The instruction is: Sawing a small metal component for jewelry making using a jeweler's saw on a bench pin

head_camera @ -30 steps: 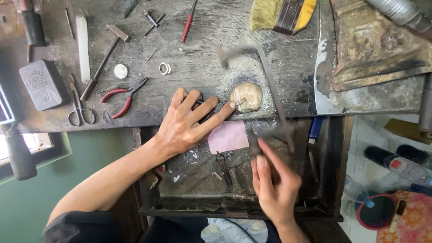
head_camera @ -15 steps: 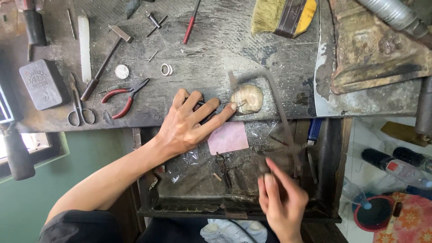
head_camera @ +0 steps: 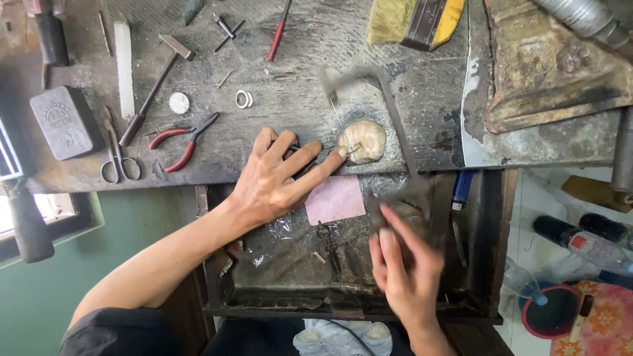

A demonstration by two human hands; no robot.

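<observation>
Grey, scarred bench (head_camera: 343,39) filled the upper frame, its surface dusted with filings; below its front edge hung a dark open drawer (head_camera: 277,264) lined with crumpled plastic and a pink slip of paper (head_camera: 335,199). At far right a rusted metal slab (head_camera: 547,72) lay across the bench. Left hand (head_camera: 273,178) rested flat on the bench edge, fingers spread wide, index fingertip touching a small pale rounded piece (head_camera: 361,140) that sat on the bench just above the drawer; a thin wire-like part lay under that fingertip, too small to make out. Right hand (head_camera: 405,264) was over the drawer, closed around the handle of a jeweller's saw frame (head_camera: 389,125), badly motion-blurred; the frame rose past the bench edge and its blade end came down just beside the pale piece. Whether the blade touched the piece could not be told. Left of the spread hand: red-handled pliers (head_camera: 184,142), scissors (head_camera: 117,155), a small hammer (head_camera: 155,82) lying aslant, a grey embossed metal block (head_camera: 62,122). Near these, a round silver disc (head_camera: 179,103) and a small ring (head_camera: 244,99) lay apart from each other. At the top edge, a yellow-handled brush (head_camera: 415,20) and a red-handled tool (head_camera: 279,29).
</observation>
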